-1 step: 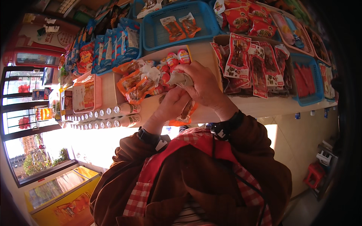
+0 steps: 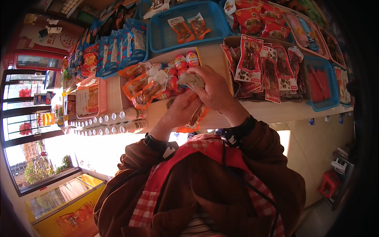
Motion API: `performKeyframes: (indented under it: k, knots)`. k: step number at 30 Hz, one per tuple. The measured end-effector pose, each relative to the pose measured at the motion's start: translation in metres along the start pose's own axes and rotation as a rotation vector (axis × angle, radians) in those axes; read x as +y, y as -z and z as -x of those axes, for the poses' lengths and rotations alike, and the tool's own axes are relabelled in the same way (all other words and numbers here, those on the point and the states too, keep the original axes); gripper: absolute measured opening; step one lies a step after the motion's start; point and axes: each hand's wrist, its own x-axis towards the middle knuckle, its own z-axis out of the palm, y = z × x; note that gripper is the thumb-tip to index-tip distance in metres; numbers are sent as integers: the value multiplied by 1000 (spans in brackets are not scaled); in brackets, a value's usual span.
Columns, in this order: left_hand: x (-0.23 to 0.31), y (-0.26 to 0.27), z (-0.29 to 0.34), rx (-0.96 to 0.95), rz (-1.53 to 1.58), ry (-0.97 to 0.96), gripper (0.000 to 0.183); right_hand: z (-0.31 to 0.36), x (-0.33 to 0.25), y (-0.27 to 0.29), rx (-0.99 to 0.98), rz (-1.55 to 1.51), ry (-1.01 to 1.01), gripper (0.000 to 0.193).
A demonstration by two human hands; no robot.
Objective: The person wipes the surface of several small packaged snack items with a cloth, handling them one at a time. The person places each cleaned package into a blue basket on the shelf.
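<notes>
My right hand (image 2: 215,89) is closed on a crumpled greyish cloth (image 2: 191,80), which sticks out past the thumb and fingers. My left hand (image 2: 179,110) meets it from below, its fingers curled round a clear and orange snack packet (image 2: 196,115). Part of that packet hangs between my wrists; the rest is hidden by the hands. Just beyond the hands stands a shallow cardboard box (image 2: 121,85) holding similar orange packets (image 2: 144,91) and red and white egg-shaped packs (image 2: 180,62).
A blue basket (image 2: 156,45) with two orange packets lies behind the box. To the right is a carton of red-edged snack packets (image 2: 248,59), then another blue basket (image 2: 335,96). Rows of bottles (image 2: 134,114) line the left front. A red stool (image 2: 328,184) stands on the floor.
The cloth in my right hand has shifted slightly and shows a little differently. Both hands stay in nearly the same place.
</notes>
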Motion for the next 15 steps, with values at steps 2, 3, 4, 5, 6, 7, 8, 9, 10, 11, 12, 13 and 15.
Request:
performKeyframes:
  k: [2, 3, 4, 5, 6, 7, 8, 9, 10, 11, 12, 13, 15]
  knots:
    - [1, -1, -1, -48, -34, -114, 14, 0, 10, -2, 57, -55, -43, 40]
    - [2, 0, -1, -51, -104, -161, 13, 0, 16, -1, 47, -77, -105, 38]
    - [3, 0, -1, -53, -176, -207, 13, 0, 21, 0, 37, -99, -167, 36]
    - [3, 2, -1, -69, -221, -186, 13, -1, 26, 0, 50, -123, -210, 34]
    - [4, 5, 1, -85, -266, -164, 12, -1, 30, 2, 62, -146, -254, 32]
    - [4, 7, 2, -69, -338, -120, 12, -2, 34, 5, 87, -179, -254, 30]
    - [3, 7, 4, -80, -149, -143, 11, -4, 37, 9, 145, -157, -305, 30]
    - [2, 7, 7, -57, 13, -142, 10, -5, 39, 15, 216, -146, -313, 31]
    - [1, 7, 9, -71, 158, -146, 9, -7, 41, 21, 278, -141, -338, 31]
    - [-1, 10, 8, -12, 187, -117, 10, -9, 41, 29, 284, -337, -509, 36]
    - [-1, 16, 7, 10, 200, -91, 10, -9, 39, 34, 250, -446, -469, 36]
    - [-3, 18, 6, 30, 215, -64, 10, -7, 36, 40, 214, -547, -511, 36]
    - [-6, 20, 3, 77, 151, -79, 11, -4, 25, 40, 92, -717, -507, 36]
